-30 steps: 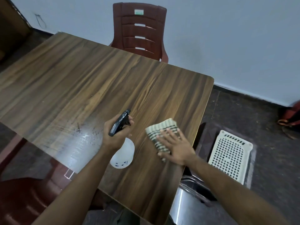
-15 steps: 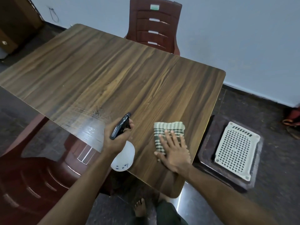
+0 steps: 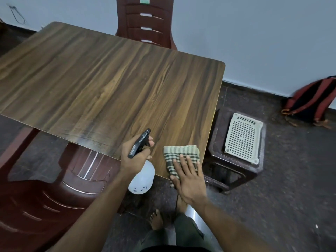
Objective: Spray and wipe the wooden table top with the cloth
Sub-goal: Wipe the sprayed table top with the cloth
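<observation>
A wooden table top fills most of the frame, its near right corner at about 5 o'clock from its centre. A dark red plastic chair stands against the wall at 12 o'clock, and a second red chair sits tucked under the near edge at 8 o'clock. At 3 o'clock, just beside the table, a dark stool carries a white perforated tray; a striped bag lies on the floor well beyond it by the wall. On the table's near right corner, the striped cloth lies partly over the edge, pressed flat by the right hand with fingers straight and spread. At 9 o'clock from the cloth, the left hand grips the neck of a white spray bottle, fingers curled around its black trigger head, nozzle pointing across the table; a faint wet sheen appears to mark the near edge, though blur makes this uncertain.
</observation>
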